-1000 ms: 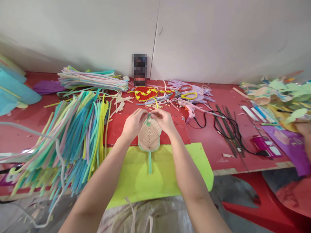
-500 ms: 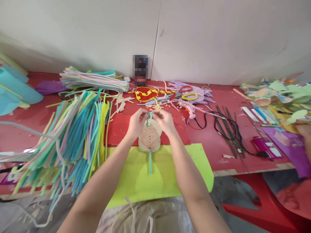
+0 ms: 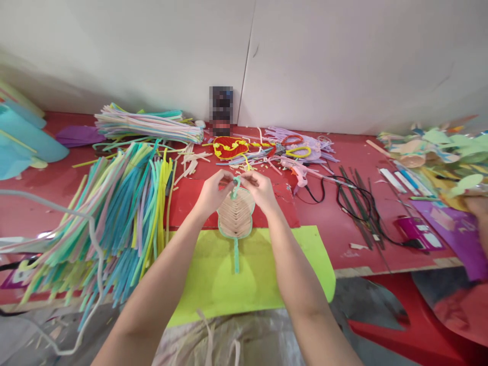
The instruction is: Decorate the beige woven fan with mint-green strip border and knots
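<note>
Pinching a small green strip (image 3: 235, 192) at the top of a leaf-shaped fan (image 3: 235, 216), the left hand (image 3: 218, 192) and right hand (image 3: 259, 189) face each other, fingertips closed on it from both sides. The fingers hide whether it is fastened to the fan. The two-sided hold probably keeps so slight a piece under control.

The fan appears to rest across a red board (image 3: 186, 203) and a lime sheet (image 3: 259, 279), its handle toward the person, which likely keeps its top within comfortable reach.

Left of the fan, a thick heap of fuzzy stems (image 3: 118, 218) crowds the bench (image 3: 320, 216) and spills past its near edge. Beyond the fan lie scissors (image 3: 281, 149) and a red ornament (image 3: 231, 148) with yellow trim. To its right are a pink glue gun (image 3: 300, 176) and, farther off, a tangled black cord (image 3: 374, 206) running to a purple box (image 3: 421, 234); that cord looks the likeliest snag.
</note>
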A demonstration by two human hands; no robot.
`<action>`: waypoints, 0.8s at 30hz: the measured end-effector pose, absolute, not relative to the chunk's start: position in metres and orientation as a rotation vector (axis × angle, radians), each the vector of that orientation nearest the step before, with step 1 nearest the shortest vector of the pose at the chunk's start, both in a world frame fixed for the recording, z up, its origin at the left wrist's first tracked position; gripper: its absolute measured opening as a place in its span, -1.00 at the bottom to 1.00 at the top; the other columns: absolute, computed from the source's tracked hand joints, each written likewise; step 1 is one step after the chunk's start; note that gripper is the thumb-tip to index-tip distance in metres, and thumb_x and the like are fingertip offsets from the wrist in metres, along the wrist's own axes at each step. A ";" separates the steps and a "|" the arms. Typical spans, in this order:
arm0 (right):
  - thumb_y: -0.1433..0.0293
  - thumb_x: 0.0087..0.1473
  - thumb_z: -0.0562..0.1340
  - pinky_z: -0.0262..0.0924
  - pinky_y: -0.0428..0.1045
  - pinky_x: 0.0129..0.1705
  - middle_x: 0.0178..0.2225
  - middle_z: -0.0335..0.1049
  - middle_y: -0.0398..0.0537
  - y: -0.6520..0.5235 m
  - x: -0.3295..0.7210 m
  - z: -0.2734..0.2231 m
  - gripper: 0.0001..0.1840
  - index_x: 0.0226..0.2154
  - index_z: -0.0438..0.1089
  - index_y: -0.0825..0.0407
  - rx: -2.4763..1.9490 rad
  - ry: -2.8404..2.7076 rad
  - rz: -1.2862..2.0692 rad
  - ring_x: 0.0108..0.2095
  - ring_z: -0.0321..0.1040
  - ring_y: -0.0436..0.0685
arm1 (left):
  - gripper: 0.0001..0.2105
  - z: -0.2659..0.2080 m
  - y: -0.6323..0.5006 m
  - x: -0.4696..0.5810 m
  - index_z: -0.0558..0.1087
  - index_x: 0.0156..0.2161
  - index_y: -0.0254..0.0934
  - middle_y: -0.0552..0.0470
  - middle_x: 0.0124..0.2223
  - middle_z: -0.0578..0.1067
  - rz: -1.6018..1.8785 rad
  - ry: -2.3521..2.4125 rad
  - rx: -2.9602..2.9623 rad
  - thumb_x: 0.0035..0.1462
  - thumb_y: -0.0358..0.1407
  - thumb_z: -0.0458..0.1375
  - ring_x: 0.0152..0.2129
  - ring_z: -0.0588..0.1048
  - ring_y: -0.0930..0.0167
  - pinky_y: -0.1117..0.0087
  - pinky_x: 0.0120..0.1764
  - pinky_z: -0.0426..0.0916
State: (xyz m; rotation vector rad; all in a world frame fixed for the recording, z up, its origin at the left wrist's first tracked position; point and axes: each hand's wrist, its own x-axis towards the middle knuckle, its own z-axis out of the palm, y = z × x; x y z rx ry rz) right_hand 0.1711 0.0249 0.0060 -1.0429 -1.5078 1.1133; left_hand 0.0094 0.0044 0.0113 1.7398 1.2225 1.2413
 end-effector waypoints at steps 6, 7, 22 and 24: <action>0.19 -0.02 0.27 0.28 0.01 -0.18 -0.36 0.45 -0.09 0.023 0.169 0.007 -0.77 -0.37 0.41 0.01 -1.039 -1.545 1.084 -0.30 0.40 0.06 | -0.93 0.012 0.004 0.009 0.36 -0.31 -0.28 0.04 -0.31 0.46 1.239 1.228 1.723 0.09 -0.32 0.09 -0.33 0.45 0.46 0.40 -0.16 0.36; 0.20 -0.01 0.27 0.28 0.00 -0.18 -0.36 0.45 -0.10 0.023 0.168 0.007 -0.78 -0.37 0.41 0.01 -1.036 -1.548 1.073 -0.30 0.40 0.06 | -0.93 0.012 0.004 0.008 0.36 -0.31 -0.28 0.05 -0.32 0.46 1.249 1.233 1.718 0.09 -0.33 0.10 -0.34 0.45 0.46 0.40 -0.17 0.36; 0.16 -0.04 0.29 0.22 -0.01 -0.16 -0.39 0.40 -0.15 0.021 0.165 0.008 -0.76 -0.39 0.41 -0.01 -0.988 -1.381 1.275 -0.31 0.33 0.03 | -0.97 0.006 0.008 0.007 0.38 -0.34 -0.26 0.08 -0.36 0.46 1.325 1.175 1.683 0.06 -0.36 0.12 -0.38 0.47 0.48 0.41 -0.21 0.38; 0.17 -0.06 0.31 0.22 -0.01 -0.16 -0.40 0.39 -0.16 0.022 0.165 0.006 -0.76 -0.39 0.40 -0.01 -0.976 -1.365 1.288 -0.31 0.34 0.03 | -0.96 0.007 0.007 0.008 0.38 -0.35 -0.26 0.09 -0.37 0.46 1.330 1.168 1.667 0.06 -0.35 0.13 -0.39 0.47 0.48 0.42 -0.23 0.38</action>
